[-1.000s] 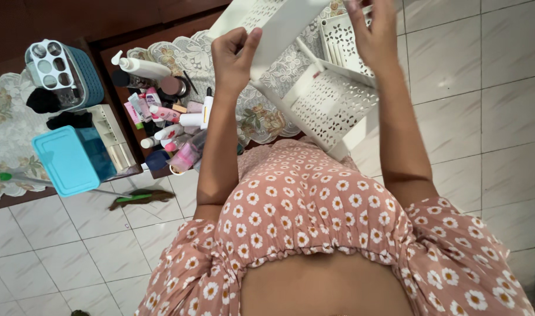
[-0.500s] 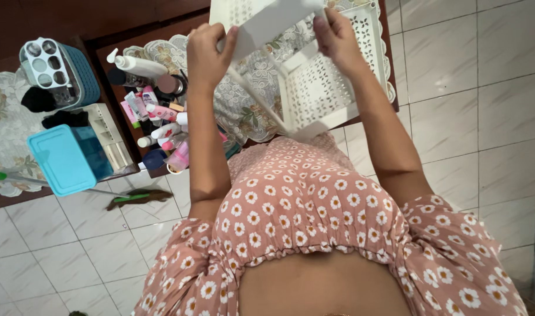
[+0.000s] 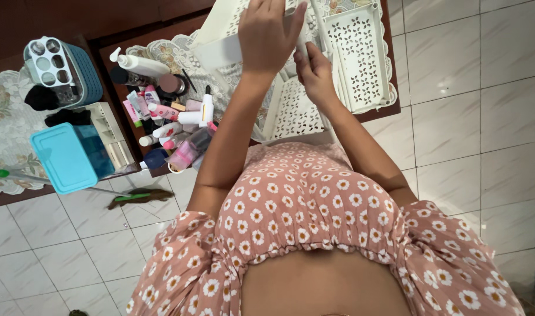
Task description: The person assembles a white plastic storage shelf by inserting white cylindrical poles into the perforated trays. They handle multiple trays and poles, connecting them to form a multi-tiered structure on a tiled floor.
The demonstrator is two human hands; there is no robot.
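My left hand [image 3: 268, 36] is raised over the dark wooden table [image 3: 390, 99] and grips a flat white plastic panel [image 3: 219, 51] from above. Just below and to its right, my right hand [image 3: 314, 73] is closed around a thin white plastic post [image 3: 303, 45] next to that panel. The two hands almost touch. A white perforated tray [image 3: 361, 54] lies to the right of the hands. Another perforated white panel [image 3: 294, 112] lies under my right wrist, near the table's front edge. My arms hide how the parts meet.
Several cosmetic bottles and tubes [image 3: 174, 120] crowd the table left of my arm, beside a white pump bottle [image 3: 137, 62]. Further left are a blue lidded box [image 3: 66, 157] and a blue basket with a white divided insert [image 3: 52, 63]. A green-handled brush [image 3: 140, 196] lies on the tiled floor.
My hands have come close together over the white parts; a second ago they were apart, holding the panel by its two ends. The perforated tray now lies flat to the right.
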